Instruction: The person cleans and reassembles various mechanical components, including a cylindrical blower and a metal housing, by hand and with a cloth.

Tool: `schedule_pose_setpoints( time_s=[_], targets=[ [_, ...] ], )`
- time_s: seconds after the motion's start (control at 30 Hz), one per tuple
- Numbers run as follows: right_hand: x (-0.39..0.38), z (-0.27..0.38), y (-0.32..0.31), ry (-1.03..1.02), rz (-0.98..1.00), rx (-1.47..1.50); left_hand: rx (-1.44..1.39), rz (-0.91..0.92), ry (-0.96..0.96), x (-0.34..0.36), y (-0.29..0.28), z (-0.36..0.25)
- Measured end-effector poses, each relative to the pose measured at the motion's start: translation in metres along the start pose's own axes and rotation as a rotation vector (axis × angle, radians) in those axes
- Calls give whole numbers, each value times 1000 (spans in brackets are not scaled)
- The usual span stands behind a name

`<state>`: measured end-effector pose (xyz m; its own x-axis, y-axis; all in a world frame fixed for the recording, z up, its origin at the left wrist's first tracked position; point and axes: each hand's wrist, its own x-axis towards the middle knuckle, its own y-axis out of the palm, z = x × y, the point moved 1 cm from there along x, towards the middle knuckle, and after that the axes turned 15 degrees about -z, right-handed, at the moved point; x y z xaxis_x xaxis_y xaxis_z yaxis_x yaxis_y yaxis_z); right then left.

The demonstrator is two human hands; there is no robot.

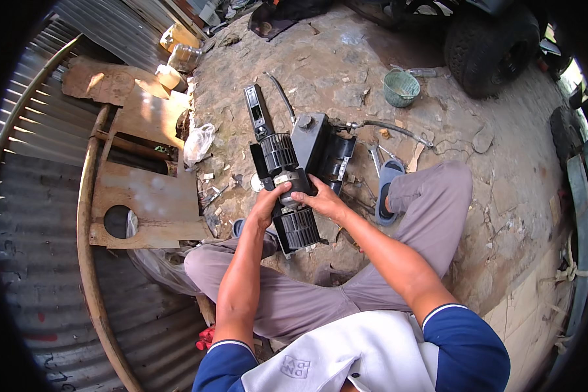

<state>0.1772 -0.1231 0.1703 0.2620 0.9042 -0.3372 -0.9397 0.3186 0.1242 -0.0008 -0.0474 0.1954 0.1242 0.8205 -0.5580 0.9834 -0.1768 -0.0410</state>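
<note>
Between my legs I hold a black blower unit [298, 230], with a ribbed fan cage at each end and a silvery motor in the middle. My left hand [266, 204] wraps the motor's left side, thumb on top. From the right, my right hand [325, 201] grips the same motor, its thumb almost meeting the left one; the fingers beneath are hidden. Just beyond stands a black box-shaped housing [311, 138] with hoses attached. A long black plastic part [257, 108] lies past the far fan cage.
A green basket [400, 89] stands on the stony ground near a large tyre [493, 55]. Wrenches [376, 159] lie by my right sandal [389, 193]. To the left are a cut wooden board [151, 202], a plastic bag [199, 145] and a corrugated metal wall [39, 261].
</note>
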Motion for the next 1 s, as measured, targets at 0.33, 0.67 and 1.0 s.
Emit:
schedule_pose_setpoints(
  time_s=[0.33, 0.67, 1.0],
  targets=[
    [13, -29, 20, -174, -427, -292, 678, -424, 201, 31, 46, -8],
    [51, -42, -5, 35, -453, -170, 813, -328, 138, 68, 94, -4],
    [86, -70, -29, 265, -359, 394, 1027, -160, 143, 106, 129, -2]
  ],
)
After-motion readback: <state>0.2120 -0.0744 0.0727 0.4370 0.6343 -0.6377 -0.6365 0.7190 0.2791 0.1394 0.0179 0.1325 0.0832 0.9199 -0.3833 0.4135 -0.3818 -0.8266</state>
